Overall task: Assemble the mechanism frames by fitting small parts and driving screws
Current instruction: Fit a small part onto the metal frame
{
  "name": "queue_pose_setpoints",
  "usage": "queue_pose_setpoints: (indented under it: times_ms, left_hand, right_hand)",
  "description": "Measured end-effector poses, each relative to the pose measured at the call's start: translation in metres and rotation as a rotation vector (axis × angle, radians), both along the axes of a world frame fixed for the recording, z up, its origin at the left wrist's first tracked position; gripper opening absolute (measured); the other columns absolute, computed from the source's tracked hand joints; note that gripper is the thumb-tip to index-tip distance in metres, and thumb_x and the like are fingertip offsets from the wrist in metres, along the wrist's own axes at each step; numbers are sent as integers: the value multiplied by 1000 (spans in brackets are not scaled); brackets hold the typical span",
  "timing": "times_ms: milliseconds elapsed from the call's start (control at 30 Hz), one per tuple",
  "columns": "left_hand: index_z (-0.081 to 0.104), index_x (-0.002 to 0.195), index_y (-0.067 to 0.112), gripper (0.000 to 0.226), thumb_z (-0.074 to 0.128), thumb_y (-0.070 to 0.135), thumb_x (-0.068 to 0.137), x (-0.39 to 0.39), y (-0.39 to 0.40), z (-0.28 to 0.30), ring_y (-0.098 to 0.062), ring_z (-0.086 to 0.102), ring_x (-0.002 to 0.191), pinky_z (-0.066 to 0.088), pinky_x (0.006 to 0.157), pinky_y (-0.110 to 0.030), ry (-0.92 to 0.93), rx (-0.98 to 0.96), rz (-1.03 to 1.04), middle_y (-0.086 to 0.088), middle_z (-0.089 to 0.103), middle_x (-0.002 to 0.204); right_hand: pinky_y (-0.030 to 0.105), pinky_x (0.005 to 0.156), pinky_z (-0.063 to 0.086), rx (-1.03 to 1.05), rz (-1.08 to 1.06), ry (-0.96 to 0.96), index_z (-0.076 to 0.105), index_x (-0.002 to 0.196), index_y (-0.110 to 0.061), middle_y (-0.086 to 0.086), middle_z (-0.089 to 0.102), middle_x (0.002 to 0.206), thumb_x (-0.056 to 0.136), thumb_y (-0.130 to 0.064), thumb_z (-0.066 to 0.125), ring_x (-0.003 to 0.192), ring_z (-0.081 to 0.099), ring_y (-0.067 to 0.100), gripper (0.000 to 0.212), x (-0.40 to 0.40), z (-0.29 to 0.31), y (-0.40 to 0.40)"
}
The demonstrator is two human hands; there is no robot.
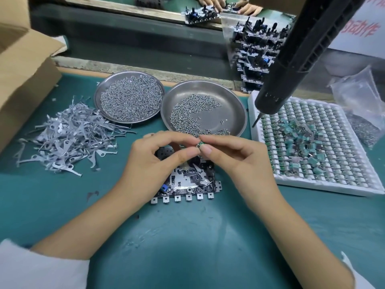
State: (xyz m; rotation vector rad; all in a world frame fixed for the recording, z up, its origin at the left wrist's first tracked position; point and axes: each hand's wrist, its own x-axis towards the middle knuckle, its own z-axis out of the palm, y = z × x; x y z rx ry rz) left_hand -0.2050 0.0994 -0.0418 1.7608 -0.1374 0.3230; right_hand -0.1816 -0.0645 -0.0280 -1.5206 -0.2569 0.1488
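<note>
At frame centre, a small green-and-metal part (201, 145) is pinched between both hands, left (154, 161) and right (235, 161), above the black-and-silver metal mechanism frame (187, 184) on the teal counter (187, 247), seemingly being oriented for fitting.

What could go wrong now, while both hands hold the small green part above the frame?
The green part is pinched only at the fingertips of the left hand and right hand; it could slip into the frame. The right forearm could also knock the white tray nearby.
</note>
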Motion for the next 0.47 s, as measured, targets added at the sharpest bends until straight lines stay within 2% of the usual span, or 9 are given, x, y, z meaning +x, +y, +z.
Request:
queue_pose_setpoints:
  times_ms: [67, 200, 267, 367, 467]
  left_hand:
    - [72, 87, 30, 13, 73, 28, 74, 0, 0, 1, -13, 65, 80, 53, 81, -47, -38, 33, -8, 13, 70, 86]
    - [66, 97, 33, 25, 75, 25, 75, 1, 3, 1, -3, 57, 86, 47, 80, -20, -136, 122, 19, 12, 61, 91]
    - [57, 104, 37, 37, 76, 26, 74, 0, 5, 1, -2, 54, 83, 43, 78, -12, -135, 139, 40, 13, 58, 92]
    - [53, 107, 37, 43, 76, 25, 73, -2, 7, 3, -5, 54, 84, 45, 78, -13, -133, 163, 33, 12, 58, 92]
    - [55, 109, 34, 43, 77, 29, 72, -6, 10, 6, -4, 55, 85, 44, 84, -20, -141, 226, 5, 8, 60, 94]
  right_hand:
    - [18, 73, 53, -15, 10, -15, 73, 95, -12, 0, 75, 87, 79, -1, 70, 78, 70, 9, 20, -1, -1, 0]
    - [30, 83, 55, -93, 22, -120, 71, 106, -10, 5, 74, 98, 83, -3, 68, 90, 70, 16, 24, -4, -3, 1]
    - [31, 84, 54, -158, 22, -189, 72, 105, -13, 2, 73, 98, 84, -5, 68, 92, 68, 15, 23, -5, -3, 1]
    - [21, 76, 51, -181, 37, -231, 72, 102, -16, 0, 72, 97, 83, -4, 69, 91, 66, 11, 23, -5, -1, 0]
    - [20, 74, 52, -225, 36, -299, 72, 100, -13, 0, 72, 94, 81, -1, 71, 89, 67, 10, 22, -8, -3, -1]
